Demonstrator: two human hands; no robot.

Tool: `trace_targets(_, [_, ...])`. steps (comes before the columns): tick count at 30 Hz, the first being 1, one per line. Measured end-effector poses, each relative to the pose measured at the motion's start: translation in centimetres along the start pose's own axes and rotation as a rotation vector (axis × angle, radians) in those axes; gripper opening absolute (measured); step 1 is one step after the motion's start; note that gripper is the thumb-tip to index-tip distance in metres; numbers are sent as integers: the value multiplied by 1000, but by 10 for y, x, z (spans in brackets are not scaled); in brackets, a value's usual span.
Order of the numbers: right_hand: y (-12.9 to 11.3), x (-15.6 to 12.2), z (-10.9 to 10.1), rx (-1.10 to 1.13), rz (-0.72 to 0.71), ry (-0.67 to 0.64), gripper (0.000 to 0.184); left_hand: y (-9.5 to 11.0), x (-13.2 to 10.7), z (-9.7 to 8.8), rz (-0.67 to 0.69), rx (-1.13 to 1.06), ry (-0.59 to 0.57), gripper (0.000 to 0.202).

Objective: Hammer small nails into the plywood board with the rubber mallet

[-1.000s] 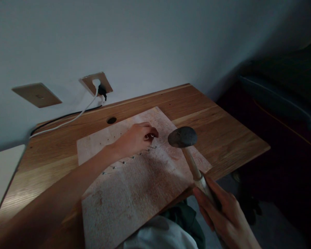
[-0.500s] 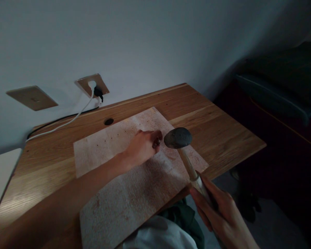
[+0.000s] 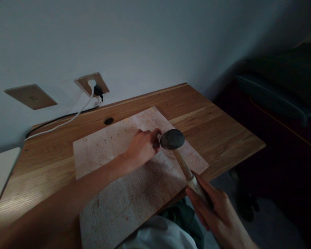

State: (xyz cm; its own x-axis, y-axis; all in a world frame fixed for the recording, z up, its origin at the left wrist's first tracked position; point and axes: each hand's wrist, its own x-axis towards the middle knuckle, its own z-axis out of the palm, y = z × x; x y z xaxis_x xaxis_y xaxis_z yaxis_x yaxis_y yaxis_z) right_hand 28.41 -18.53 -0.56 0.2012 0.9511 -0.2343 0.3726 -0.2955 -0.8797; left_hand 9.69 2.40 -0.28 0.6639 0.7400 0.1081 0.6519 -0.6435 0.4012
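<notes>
A pale plywood board (image 3: pixel 134 186) lies on a wooden desk (image 3: pixel 209 128). My left hand (image 3: pixel 142 147) rests on the board with its fingers pinched together around a small nail that barely shows at the fingertips. My right hand (image 3: pixel 217 218) is closed round the wooden handle of a hammer (image 3: pixel 180 152). The dark hammer head hovers right beside my left fingertips, nearly touching them. A row of small holes runs across the board behind my left hand.
A round cable hole (image 3: pixel 109 121) sits in the desk behind the board. A white cable and a black plug (image 3: pixel 97 91) run to a wall socket. A second wall plate (image 3: pixel 31 97) is at the left. Dark furniture (image 3: pixel 280 90) stands on the right.
The hammer head has moved left and down until it sits against my left fingertips. My left hand slid slightly down the board, now covering the row of nails seen earlier.
</notes>
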Motion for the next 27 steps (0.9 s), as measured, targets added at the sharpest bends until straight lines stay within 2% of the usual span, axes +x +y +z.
trace_targets(4, [1, 3, -2, 3, -24, -20, 59, 3, 1, -1, 1, 49, -14, 34])
trace_targets(8, [-1, 6, -4, 5, -46, -101, 59, 6, 2, -4, -14, 95, -33, 33])
trace_targets(13, [-3, 7, -4, -37, -16, -33, 60, 7, 3, -5, -38, 101, -55, 33])
trace_targets(18, [6, 8, -6, -32, -88, -116, 55, 5, 3, -3, -28, 97, -52, 31])
trace_targets(23, [5, 5, -6, -45, -130, -2, 48, 0, 1, 0, 44, 5, 3, 33])
trace_targets(27, [2, 10, -6, -96, -188, -62, 46, 0, 2, 1, 14, 36, -6, 35])
